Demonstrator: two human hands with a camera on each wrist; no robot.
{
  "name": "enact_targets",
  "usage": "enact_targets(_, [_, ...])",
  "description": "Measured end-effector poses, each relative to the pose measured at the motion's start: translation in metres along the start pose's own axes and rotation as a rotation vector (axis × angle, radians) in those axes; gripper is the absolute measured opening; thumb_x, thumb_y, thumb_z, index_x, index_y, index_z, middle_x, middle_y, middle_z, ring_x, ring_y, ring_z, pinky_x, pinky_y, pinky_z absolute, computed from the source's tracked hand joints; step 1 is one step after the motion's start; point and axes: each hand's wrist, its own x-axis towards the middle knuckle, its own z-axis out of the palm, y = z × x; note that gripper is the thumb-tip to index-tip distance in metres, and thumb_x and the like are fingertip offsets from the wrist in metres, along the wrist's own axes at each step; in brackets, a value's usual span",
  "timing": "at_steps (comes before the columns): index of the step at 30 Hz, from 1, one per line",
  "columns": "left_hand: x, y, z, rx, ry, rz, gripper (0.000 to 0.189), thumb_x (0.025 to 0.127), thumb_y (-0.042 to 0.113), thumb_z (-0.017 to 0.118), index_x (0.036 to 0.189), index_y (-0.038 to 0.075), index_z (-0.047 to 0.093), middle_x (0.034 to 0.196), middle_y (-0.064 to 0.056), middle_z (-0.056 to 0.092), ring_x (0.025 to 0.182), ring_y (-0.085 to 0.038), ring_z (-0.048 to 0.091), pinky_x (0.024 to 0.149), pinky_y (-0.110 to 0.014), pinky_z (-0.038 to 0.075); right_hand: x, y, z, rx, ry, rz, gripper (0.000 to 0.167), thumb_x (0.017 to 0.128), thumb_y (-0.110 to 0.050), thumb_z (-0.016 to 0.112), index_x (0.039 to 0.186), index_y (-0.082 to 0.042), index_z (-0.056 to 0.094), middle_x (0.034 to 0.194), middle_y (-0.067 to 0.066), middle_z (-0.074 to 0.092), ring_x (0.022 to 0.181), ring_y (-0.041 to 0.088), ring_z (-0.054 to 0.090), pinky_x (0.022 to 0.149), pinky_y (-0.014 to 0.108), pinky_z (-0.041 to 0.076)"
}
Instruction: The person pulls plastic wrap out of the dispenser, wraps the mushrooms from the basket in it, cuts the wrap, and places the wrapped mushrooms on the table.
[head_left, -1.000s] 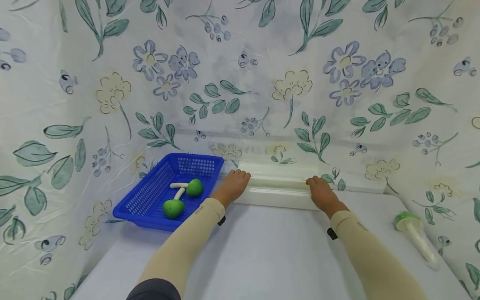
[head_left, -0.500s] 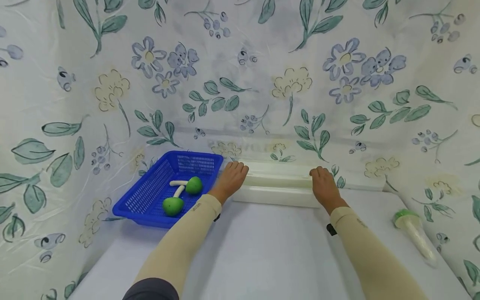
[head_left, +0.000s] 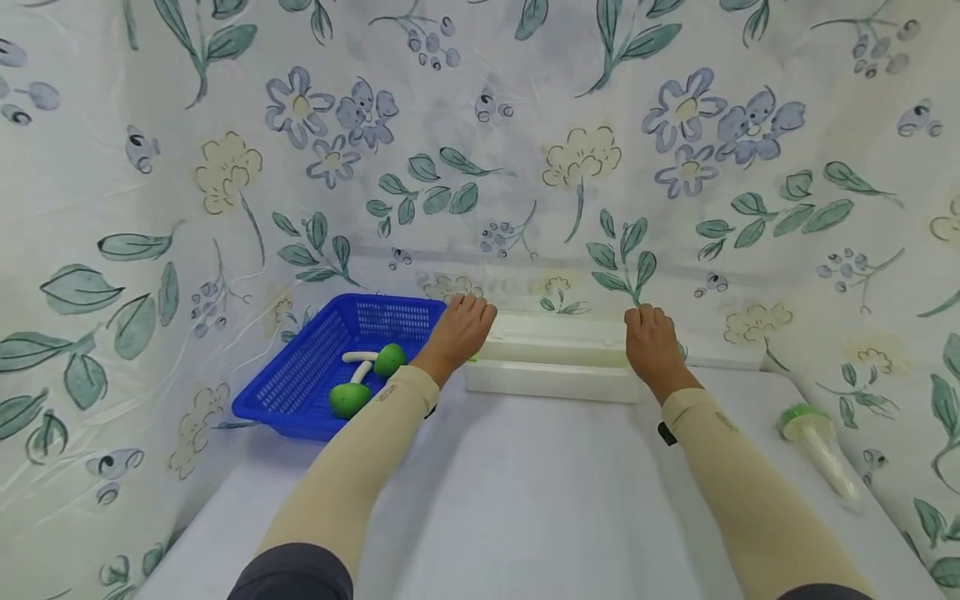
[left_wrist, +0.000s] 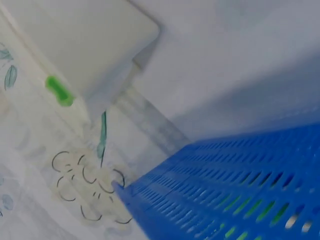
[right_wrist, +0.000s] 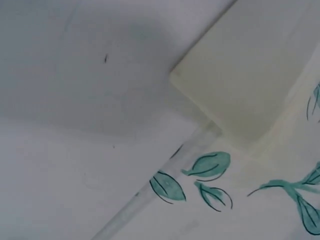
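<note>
A long white box stands at the back of the table, its cream inside showing. Its raised lid leans back toward the patterned cloth. My left hand grips the lid's left end, fingers curled; my right hand grips the right end in the same way. Neither wrist view shows fingers. In the left wrist view, a small green clip sits at the rim of the box. The right wrist view shows the plain end of the box.
Left of the box stands a blue plastic basket holding two mushroom-shaped things with green caps and white stems. At the table's right edge lies a similar green-topped white piece. Flower-printed cloth closes off the back and sides.
Both hands have moved up and back along with the lid. More of the box's inside shows now, and the green clip has come into view. The basket's contents have stayed in place.
</note>
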Motion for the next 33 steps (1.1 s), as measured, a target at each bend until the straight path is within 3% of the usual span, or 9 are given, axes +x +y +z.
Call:
enact_targets(4, [0.003, -0.007, -0.005, 0.013, 0.024, -0.005, 0.005, 0.101, 0.007, 0.047, 0.097, 0.004, 0.049, 0.090, -0.010, 0.052, 0.085, -0.027, 0.050, 0.082, -0.039, 0.042, 0.008, 0.001, -0.007, -0.064, -0.005, -0.012, 0.019, 0.103, -0.005, 0.037, 0.085, 0.000, 0.035, 0.080, 0.015, 0.033, 0.067, 0.029, 0.032, 0.060, 0.040, 0.033])
enact_targets(11, [0.006, -0.017, -0.016, 0.047, 0.067, -0.002, 0.008, 0.101, 0.007, 0.044, 0.096, 0.004, 0.050, 0.086, -0.010, 0.049, 0.082, -0.028, 0.048, 0.079, -0.039, 0.041, 0.024, -0.002, -0.021, -0.116, 0.146, -0.069, 0.028, 0.104, -0.007, 0.031, 0.078, 0.000, 0.035, 0.073, 0.011, 0.025, 0.061, 0.027, 0.030, 0.054, 0.041, 0.032])
enact_targets(20, [0.017, -0.037, -0.034, 0.039, 0.130, 0.028, 0.009, 0.101, 0.006, 0.043, 0.094, 0.004, 0.048, 0.087, -0.011, 0.050, 0.079, -0.028, 0.047, 0.076, -0.040, 0.038, 0.045, -0.002, -0.052, -0.155, 0.034, -0.055, 0.019, 0.103, -0.006, 0.035, 0.087, 0.003, 0.038, 0.079, 0.018, 0.038, 0.069, 0.032, 0.038, 0.060, 0.043, 0.036])
enact_targets(27, [0.030, -0.054, -0.059, 0.049, 0.226, 0.088, 0.012, 0.103, 0.007, 0.041, 0.095, 0.002, 0.048, 0.088, -0.013, 0.052, 0.079, -0.030, 0.049, 0.075, -0.040, 0.039, 0.059, 0.006, -0.074, -0.080, 0.207, -0.112, 0.021, 0.103, -0.006, 0.032, 0.087, 0.005, 0.041, 0.077, 0.018, 0.037, 0.066, 0.033, 0.035, 0.058, 0.044, 0.033])
enact_targets(33, [0.038, -0.067, -0.082, 0.106, 0.272, 0.158, 0.017, 0.105, 0.010, 0.038, 0.094, 0.001, 0.047, 0.087, -0.013, 0.049, 0.079, -0.030, 0.048, 0.075, -0.040, 0.037, 0.068, 0.013, -0.090, -0.075, 0.263, -0.157, 0.019, 0.103, -0.004, 0.034, 0.088, 0.005, 0.041, 0.077, 0.018, 0.036, 0.066, 0.034, 0.035, 0.058, 0.045, 0.032])
